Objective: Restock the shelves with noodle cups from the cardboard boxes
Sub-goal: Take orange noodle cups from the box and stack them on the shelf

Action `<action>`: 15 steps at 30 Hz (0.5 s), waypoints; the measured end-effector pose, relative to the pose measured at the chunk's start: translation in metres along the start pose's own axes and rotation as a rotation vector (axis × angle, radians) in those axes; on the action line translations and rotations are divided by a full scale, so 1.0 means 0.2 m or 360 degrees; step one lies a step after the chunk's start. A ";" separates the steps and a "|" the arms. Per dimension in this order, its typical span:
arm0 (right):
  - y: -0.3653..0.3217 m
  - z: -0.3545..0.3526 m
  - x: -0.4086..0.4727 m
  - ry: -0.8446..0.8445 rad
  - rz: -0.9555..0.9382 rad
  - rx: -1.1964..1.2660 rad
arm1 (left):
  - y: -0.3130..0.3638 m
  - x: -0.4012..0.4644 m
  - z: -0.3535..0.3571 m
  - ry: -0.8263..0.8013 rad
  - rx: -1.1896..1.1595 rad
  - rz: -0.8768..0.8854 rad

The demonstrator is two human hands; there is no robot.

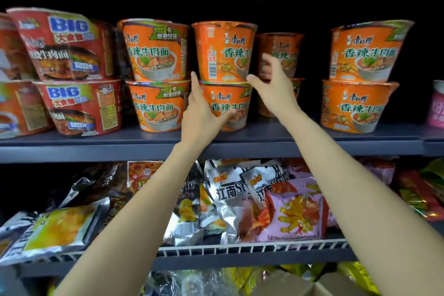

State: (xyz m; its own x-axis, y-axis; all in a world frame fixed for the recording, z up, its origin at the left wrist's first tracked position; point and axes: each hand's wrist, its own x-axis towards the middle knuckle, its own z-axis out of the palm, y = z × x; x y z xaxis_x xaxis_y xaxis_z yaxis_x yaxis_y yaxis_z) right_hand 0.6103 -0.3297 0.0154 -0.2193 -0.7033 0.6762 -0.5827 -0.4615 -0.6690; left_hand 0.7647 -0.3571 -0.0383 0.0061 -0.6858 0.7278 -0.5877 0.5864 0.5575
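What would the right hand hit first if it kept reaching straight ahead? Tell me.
Probably the orange noodle cup at the back: the right hand, fingers spread, points at it. Depth is unclear.

Orange noodle cups [225, 79] stacked upright

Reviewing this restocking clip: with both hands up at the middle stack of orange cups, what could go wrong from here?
1. The top cup merely sits on the lower cup that the left hand holds; shifting the lower one could topple it.
2. The open right hand is near the back stack and might knock it.
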 end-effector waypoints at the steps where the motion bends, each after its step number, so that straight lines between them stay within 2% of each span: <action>1: -0.02 0.01 0.03 -0.0033 0.0039 0.0065 | 0.00 0.00 0.00 -0.0011 0.0011 0.0007; 6: -0.10 0.06 0.17 -0.0328 0.0195 0.0402 | -0.03 -0.01 0.01 -0.0021 -0.0071 0.0015; 9: -0.10 0.07 0.22 -0.0411 0.0281 0.0590 | -0.04 0.00 0.00 -0.0027 -0.0115 0.0029; 12: -0.12 0.09 0.21 -0.0289 0.0228 0.0485 | -0.04 0.00 0.00 -0.0020 -0.0120 0.0042; 15: -0.14 0.15 0.13 0.0036 0.0071 -0.0015 | -0.03 -0.01 0.01 -0.0029 -0.0102 0.0030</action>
State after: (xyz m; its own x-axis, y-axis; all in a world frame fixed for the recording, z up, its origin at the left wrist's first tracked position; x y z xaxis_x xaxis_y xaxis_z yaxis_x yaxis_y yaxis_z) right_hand 0.6437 -0.3521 0.0421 -0.2627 -0.7106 0.6527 -0.5792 -0.4249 -0.6957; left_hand 0.7677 -0.3604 -0.0441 -0.0194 -0.6819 0.7312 -0.5347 0.6250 0.5687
